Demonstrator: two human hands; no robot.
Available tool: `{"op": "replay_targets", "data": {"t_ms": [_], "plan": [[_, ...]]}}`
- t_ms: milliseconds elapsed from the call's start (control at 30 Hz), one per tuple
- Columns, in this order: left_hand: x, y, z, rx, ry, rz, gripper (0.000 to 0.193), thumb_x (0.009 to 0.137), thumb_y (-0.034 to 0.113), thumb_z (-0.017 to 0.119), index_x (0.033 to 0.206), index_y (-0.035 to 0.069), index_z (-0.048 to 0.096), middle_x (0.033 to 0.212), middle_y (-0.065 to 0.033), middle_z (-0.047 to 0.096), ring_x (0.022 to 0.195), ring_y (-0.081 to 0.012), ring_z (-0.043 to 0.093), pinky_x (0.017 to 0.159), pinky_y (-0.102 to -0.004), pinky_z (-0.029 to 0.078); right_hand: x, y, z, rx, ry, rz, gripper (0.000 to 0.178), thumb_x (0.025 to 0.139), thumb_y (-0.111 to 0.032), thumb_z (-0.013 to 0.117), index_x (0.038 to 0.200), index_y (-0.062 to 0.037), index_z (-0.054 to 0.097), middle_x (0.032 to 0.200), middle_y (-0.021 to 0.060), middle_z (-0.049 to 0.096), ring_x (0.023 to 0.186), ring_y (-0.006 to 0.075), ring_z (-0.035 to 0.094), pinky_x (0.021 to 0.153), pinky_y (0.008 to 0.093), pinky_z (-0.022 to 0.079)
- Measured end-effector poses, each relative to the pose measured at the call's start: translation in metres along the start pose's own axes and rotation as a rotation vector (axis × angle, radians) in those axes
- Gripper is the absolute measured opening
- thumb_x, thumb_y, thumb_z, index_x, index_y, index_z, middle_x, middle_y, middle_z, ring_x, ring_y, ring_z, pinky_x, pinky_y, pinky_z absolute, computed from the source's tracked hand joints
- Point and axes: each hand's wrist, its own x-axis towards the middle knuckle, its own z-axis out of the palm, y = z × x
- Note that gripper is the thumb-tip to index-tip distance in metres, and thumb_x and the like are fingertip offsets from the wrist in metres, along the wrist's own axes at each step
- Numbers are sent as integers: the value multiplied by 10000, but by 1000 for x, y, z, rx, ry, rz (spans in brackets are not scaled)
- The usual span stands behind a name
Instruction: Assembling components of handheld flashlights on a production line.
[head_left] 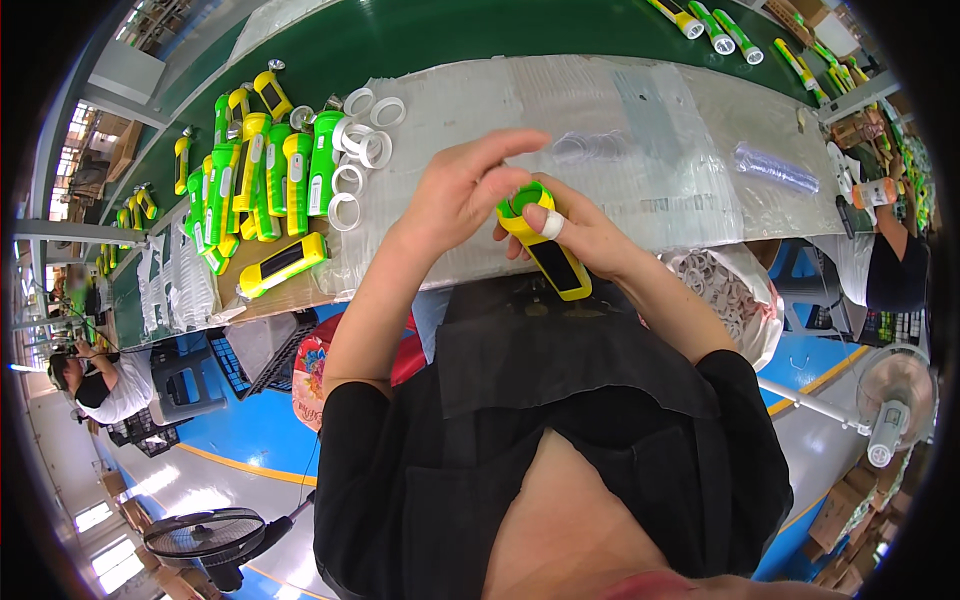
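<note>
My right hand point(585, 232) is wrapped round a yellow flashlight body point(562, 268) with a dark panel along its side. Its wide end is uncapped and points up and away from me, showing a green inside. White tape or a cover is on my right thumb. My left hand point(458, 190) hovers at that open end, index finger stretched out and thumb apart from it. The thumb tip is close to the rim; whether it touches I cannot tell. Left of my hands, white rings point(375, 150) lie beside a pile of green and yellow flashlights point(250, 180).
A grey covered worktop point(460, 100) spans the front, with a green belt point(400, 40) behind it. Clear plastic film point(775, 168) lies at right. A bag of white rings point(715, 290) hangs by the near edge. Fans point(205, 535) stand behind me; other people point(115, 385) sit at both sides.
</note>
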Motion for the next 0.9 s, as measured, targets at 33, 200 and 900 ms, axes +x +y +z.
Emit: {"op": "replay_targets", "data": {"t_ms": [33, 200, 900], "plan": [[4, 1, -1, 130, -141, 151, 260, 941, 173, 571, 1180, 80, 618, 1033, -104, 697, 998, -268, 672, 965, -415, 468, 0, 3, -2, -11, 17, -17, 524, 947, -451, 573, 1245, -33, 465, 983, 133, 635, 838, 212, 655, 774, 351, 532], [5, -11, 18, 306, -302, 382, 332, 1005, 192, 384, 1157, 51, 644, 1226, -140, 646, 1060, -287, 642, 1015, -467, 429, -2, 13, -10, 47, 35, 6, 506, 959, -433, 562, 1270, -47, 460, 990, 128, 629, 834, 200, 649, 733, 333, 530], [11, -21, 43, 167, 0, -13, 419, 899, 258, 651, 1271, 74, 592, 1079, -115, 545, 1021, -278, 517, 863, -367, 457, -19, -8, -32, 167, 366, -85, 481, 983, -410, 521, 1295, -46, 481, 880, 105, 603, 726, 171, 593, 644, 303, 482]]}}
